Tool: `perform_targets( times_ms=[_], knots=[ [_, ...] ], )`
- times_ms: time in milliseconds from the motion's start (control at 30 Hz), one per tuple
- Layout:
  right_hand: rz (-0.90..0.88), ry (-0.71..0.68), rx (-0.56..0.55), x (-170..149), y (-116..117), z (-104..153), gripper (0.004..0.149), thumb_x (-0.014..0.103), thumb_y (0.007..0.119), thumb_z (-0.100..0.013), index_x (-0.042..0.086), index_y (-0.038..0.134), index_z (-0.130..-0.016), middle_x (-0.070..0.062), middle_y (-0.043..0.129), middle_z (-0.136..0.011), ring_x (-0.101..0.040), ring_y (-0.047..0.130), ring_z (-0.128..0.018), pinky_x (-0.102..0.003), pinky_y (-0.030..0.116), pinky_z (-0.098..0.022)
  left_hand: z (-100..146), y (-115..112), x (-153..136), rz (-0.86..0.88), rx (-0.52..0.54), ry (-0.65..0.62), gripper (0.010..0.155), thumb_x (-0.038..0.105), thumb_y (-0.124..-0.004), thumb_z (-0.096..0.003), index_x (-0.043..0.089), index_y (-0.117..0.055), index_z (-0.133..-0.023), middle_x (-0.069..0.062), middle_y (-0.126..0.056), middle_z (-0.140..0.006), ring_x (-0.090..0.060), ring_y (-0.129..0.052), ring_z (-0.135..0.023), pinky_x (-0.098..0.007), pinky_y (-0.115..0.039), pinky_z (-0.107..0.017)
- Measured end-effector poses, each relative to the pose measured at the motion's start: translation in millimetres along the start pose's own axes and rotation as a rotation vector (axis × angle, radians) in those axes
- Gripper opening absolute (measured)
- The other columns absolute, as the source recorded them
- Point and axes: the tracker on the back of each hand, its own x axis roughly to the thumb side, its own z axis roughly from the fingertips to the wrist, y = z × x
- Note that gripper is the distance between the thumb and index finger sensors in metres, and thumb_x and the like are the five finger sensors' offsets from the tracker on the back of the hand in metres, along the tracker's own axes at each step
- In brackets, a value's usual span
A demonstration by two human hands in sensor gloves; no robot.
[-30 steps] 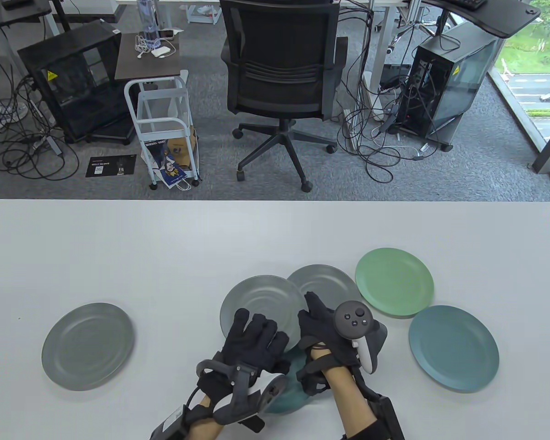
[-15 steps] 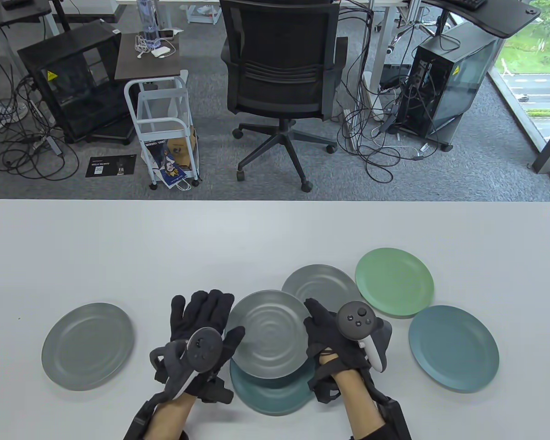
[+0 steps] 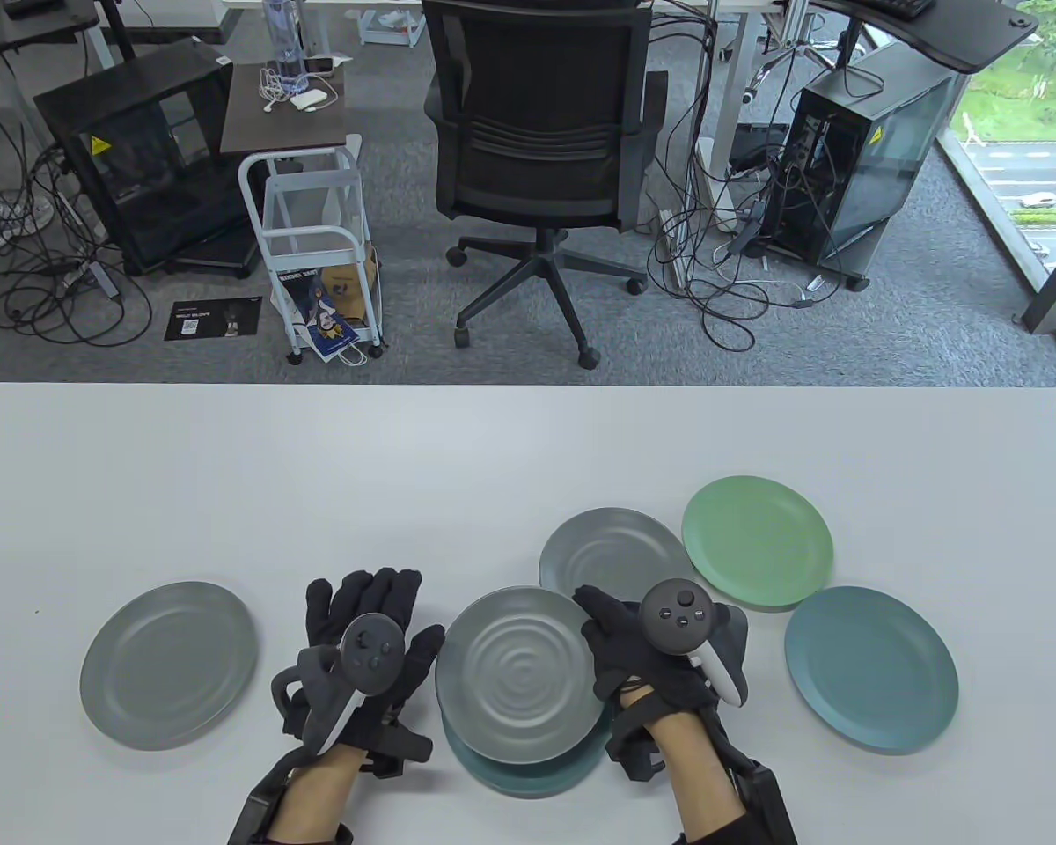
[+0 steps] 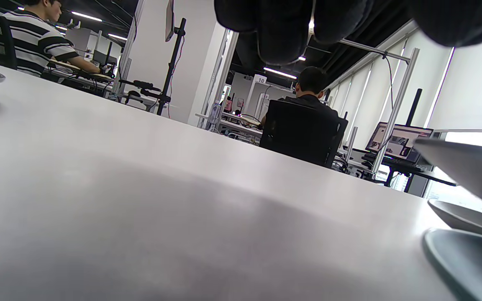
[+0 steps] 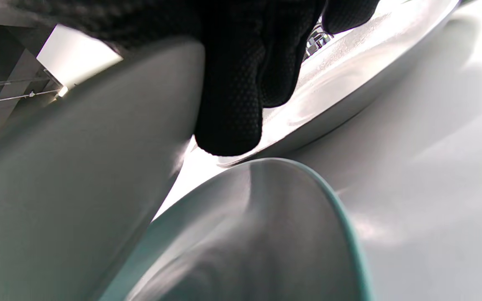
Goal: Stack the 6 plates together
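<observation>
With the right hand (image 3: 647, 647) gripping the grey plate (image 3: 515, 673) by its rim and the left hand (image 3: 365, 634) spread flat, off-centre release may slide it off the teal plate (image 3: 528, 775).

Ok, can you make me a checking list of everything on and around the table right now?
Surface: white table, plain.
Job's things: six plates. Grey plate sits on a teal plate near the front edge, not quite centred. Another grey plate behind it, green plate and second teal plate to the right, one lone grey plate far left.
Clutter: nothing seen on the table.
Hands: left hand flat and open beside the stack; right hand grips the top grey plate's right rim.
Cables: tangles on the floor by the computer tower and black case.
Surroundings: office chair, white cart, window on the right.
</observation>
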Motion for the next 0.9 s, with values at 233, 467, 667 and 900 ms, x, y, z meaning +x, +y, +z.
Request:
perform_targets(
  times_ms=[233,467,667,900],
  knots=[
    [0.102,-0.059,0.010,4.8,1.4,0.7,0.043,0.038,0.071,-0.055,0.025,0.071,-0.096,0.005,0.098,-0.063,-0.021,0.078,-0.088,-0.055,0.040,-0.078,0.0,-1.4,1.0,-0.016,-0.001,0.001,0.072,0.068,-0.071,-0.0293,0.049,-0.057,-0.098,0.021,-0.068,-0.109,-0.007,-0.054,-0.113,-0.043,-0.022,-0.093],
    [0.409,-0.089,-0.154,15.3,-9.9,7.7,0.048,0.054,0.069,-0.053,0.027,0.079,-0.091,0.004,0.099,-0.056,-0.022,0.081,-0.085,-0.056,0.042,-0.078,-0.2,-3.4,1.6,-0.032,-0.008,0.000,0.072,0.067,-0.071,-0.0294,0.049,-0.058,-0.097,0.021,-0.069,-0.109,-0.007,-0.055,-0.112,-0.044,-0.023,-0.093],
    [0.569,-0.045,-0.212,12.1,-12.4,8.6,0.044,0.051,0.074,-0.053,0.031,0.077,-0.092,0.004,0.095,-0.074,-0.024,0.073,-0.093,-0.057,0.039,-0.078,-0.5,-4.2,0.9,-0.040,-0.014,0.009,0.071,0.067,-0.071,-0.0298,0.049,-0.059,-0.097,0.021,-0.070,-0.109,-0.008,-0.055,-0.112,-0.044,-0.023,-0.093],
    [0.675,0.014,-0.025,5.4,-6.6,1.8,0.054,0.048,0.078,-0.052,0.035,0.061,-0.102,0.001,0.070,-0.107,-0.030,0.050,-0.105,-0.059,0.032,-0.078,-0.3,-4.1,1.3,-0.042,-0.016,0.010,0.070,0.067,-0.071,-0.0301,0.048,-0.060,-0.097,0.021,-0.070,-0.109,-0.008,-0.055,-0.112,-0.044,-0.023,-0.093]
  ],
)
